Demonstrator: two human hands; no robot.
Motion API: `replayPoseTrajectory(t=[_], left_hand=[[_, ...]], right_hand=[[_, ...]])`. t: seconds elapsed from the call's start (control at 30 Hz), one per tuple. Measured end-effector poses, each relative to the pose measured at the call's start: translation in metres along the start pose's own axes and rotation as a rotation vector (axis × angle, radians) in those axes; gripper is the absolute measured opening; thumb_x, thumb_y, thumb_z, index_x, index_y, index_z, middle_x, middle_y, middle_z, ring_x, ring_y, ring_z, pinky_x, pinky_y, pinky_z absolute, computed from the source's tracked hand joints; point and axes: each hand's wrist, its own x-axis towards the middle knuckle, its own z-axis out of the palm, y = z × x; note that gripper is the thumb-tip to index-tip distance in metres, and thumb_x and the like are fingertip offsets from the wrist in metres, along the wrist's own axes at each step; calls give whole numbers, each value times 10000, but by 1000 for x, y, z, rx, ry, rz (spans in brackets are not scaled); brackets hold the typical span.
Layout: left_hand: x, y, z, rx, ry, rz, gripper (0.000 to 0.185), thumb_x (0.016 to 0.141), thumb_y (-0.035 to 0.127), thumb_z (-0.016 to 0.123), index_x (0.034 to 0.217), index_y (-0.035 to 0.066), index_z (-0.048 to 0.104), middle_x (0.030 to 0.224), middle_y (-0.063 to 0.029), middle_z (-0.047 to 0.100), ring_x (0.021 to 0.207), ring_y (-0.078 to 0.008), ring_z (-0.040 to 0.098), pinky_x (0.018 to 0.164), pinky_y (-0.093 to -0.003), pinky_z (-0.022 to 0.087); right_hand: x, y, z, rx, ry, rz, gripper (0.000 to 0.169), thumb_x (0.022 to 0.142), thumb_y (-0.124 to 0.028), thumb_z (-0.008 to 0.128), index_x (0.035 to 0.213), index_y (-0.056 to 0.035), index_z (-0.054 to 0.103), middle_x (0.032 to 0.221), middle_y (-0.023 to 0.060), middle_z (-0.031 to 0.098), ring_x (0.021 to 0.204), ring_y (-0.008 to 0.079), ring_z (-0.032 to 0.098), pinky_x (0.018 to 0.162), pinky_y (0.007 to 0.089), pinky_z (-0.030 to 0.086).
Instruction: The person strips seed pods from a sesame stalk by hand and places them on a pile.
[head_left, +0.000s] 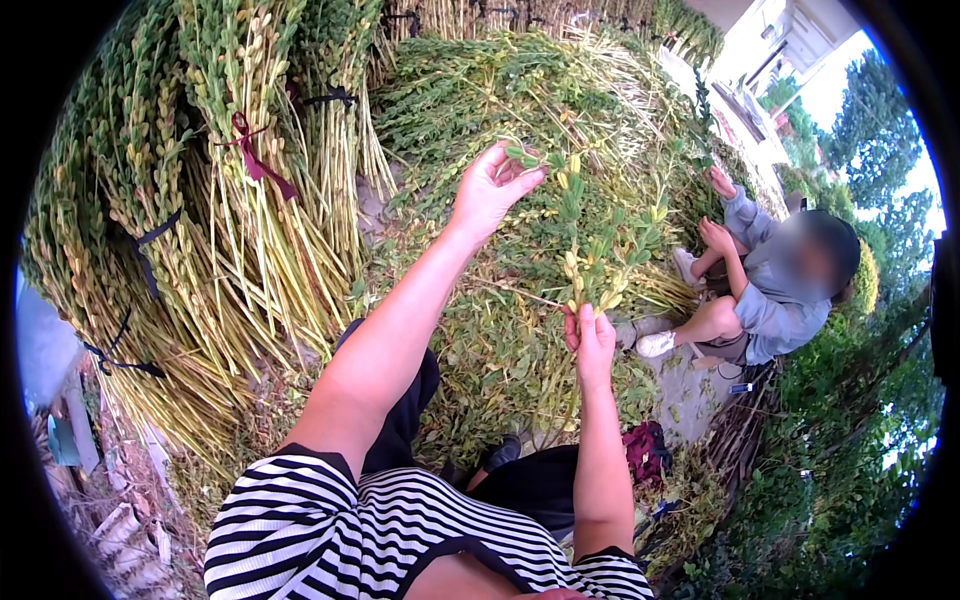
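Observation:
My right hand (592, 345) grips the lower part of a few stalks with green and yellow pods, which look like sesame stalks (574, 259). Their podded tops fan upward and away from the fist. Farther out and to the left, my left hand (495, 187) has its thumb and fingers curled around the green tip (529, 159) of one stalk. Below the right fist, thin stems hang down, partly blurred against the leaf litter (495, 360).
Tied upright sesame bundles (247, 187) lean at the left, one bound with a maroon cloth strip (255, 157). Loose stalks (480, 97) lie piled ahead. A co-worker (780, 277) sits at the right, near a dark red cloth heap (646, 454) and brushwood (750, 427).

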Motion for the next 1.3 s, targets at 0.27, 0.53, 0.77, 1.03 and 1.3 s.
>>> replayPoseTrajectory(t=[0.27,0.53,0.77,1.03,1.3], left_hand=[[1,1,-3,-43,12,-108,231,830,24,649,1034,24,539,956,-44,601,885,-124,596,769,-261,507],[-4,-1,6,-35,64,-4,257,814,41,678,1026,21,534,966,-35,584,899,-116,584,789,-253,501],[-3,-6,2,-29,91,-55,276,822,44,668,1055,21,523,943,-28,581,831,-105,585,747,-243,503],[0,-13,-1,68,73,88,213,845,18,620,1039,24,532,935,-52,606,801,-113,594,722,-243,501],[1,-7,-4,27,19,23,191,876,23,580,1054,20,509,922,-50,598,819,-115,584,720,-251,496]], right_hand=[[-2,0,0,-34,-15,-19,341,971,-295,460,923,9,606,618,-22,492,462,39,350,422,196,250],[-5,0,-3,-42,-35,-52,314,966,-272,480,898,6,610,613,-30,492,463,25,359,419,182,252],[-7,-3,-2,-26,-30,-46,310,965,-270,482,902,4,614,612,-30,492,461,24,361,419,181,255],[-8,-7,0,7,22,-20,304,963,-264,487,894,3,615,613,-38,494,461,20,358,415,175,246],[-7,-5,-3,-33,-12,-47,328,972,-282,463,915,11,601,610,-29,478,454,27,340,411,186,238]])
